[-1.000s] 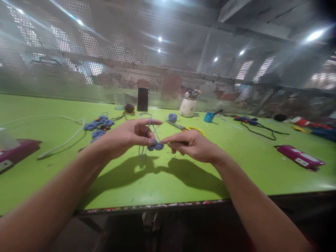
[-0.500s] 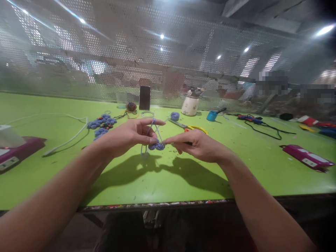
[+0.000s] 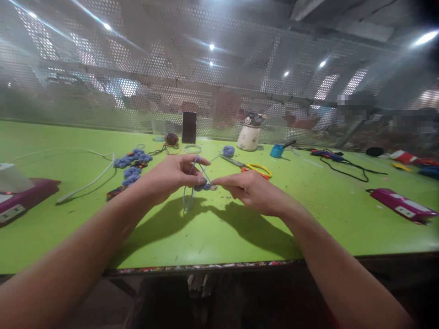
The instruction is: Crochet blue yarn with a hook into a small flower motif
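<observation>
My left hand pinches a small periwinkle-blue crochet piece between thumb and fingers. Blue yarn runs over its raised index finger, and a loose loop hangs below the hand. My right hand is closed at the right edge of the piece, index finger stretched along a crochet hook that its fingers mostly hide. Beyond the hands lies a small ball of blue yarn. Scissors with yellow and orange handles rest behind my right hand.
Blue crocheted flowers lie left of my left hand. Farther back stand a phone, a multicoloured yarn ball, a pale bottle and a blue pot. Purple power strips sit at both sides, with a white cable at left.
My left hand has shifted slightly left with its raised finger lower. My right hand has turned at the crochet piece, and the hook's shaft is now mostly hidden.
</observation>
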The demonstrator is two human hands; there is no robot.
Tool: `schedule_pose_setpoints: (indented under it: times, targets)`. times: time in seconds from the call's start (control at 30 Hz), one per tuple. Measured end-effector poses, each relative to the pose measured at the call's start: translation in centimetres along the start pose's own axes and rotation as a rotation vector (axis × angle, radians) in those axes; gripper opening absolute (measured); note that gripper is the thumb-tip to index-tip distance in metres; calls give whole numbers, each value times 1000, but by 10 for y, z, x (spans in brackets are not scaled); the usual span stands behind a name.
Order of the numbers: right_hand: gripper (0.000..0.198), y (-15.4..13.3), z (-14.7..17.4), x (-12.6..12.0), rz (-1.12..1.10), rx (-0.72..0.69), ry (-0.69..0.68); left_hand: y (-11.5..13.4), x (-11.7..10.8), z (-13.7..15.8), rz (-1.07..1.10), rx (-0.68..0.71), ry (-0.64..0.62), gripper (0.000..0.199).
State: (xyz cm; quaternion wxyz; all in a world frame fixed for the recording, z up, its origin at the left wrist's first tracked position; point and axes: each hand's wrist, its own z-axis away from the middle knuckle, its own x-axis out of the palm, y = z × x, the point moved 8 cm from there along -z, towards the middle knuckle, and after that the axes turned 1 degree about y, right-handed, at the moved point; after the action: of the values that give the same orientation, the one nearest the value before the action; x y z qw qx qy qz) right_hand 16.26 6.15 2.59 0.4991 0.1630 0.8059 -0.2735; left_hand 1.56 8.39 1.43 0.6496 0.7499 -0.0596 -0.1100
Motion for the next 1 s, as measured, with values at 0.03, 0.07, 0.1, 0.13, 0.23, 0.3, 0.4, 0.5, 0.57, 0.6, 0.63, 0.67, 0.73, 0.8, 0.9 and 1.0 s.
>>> schedule_pose_setpoints:
  times: [0.03,0.07,0.1,0.13,0.23,0.3,0.4,0.5,0.57,0.6,0.63,0.67,0.73,0.8,0.9,1.0]
  targets:
    - [44,1,0,1,16,14,3,-1,-1,0,-5,-2,21,33]
    - [45,1,-1,2,28,25,7,-1,-1,-1,-10,-2,34,32]
    - [47,1,-1,3,38,33,10,-2,-1,-1,-17,-3,40,31]
    - [49,1,-2,4,50,38,10,-2,0,-1,-26,-2,41,31]
    - [50,-2,-2,7,107,47,-20,-2,3,-1,-65,1,32,29]
    - [49,-3,-2,9,139,58,-42,-1,4,-1,-102,12,35,30]
    - [48,-4,-3,8,101,106,-16,1,4,0,-167,58,54,33]
    - [42,6,-4,9,-130,258,77,6,7,2,-245,136,96,42]
    - [34,20,-4,16,-422,424,145,13,9,7,-326,232,148,49]
    - [29,25,-3,23,-597,502,172,18,11,10,-385,303,177,52]
    - [27,30,-2,30,-782,568,205,24,14,14,-448,383,205,54]
    - [26,32,-1,36,-949,608,233,29,17,18,-507,459,232,56]
    - [27,30,-2,44,-1174,618,268,34,17,22,-549,529,290,58]
    - [30,28,-2,45,-1252,596,304,29,10,19,-404,453,306,64]
    - [34,24,0,41,-1257,559,368,12,3,8,48,237,226,82]
    - [35,21,0,32,-1202,485,407,1,4,3,364,91,150,88]
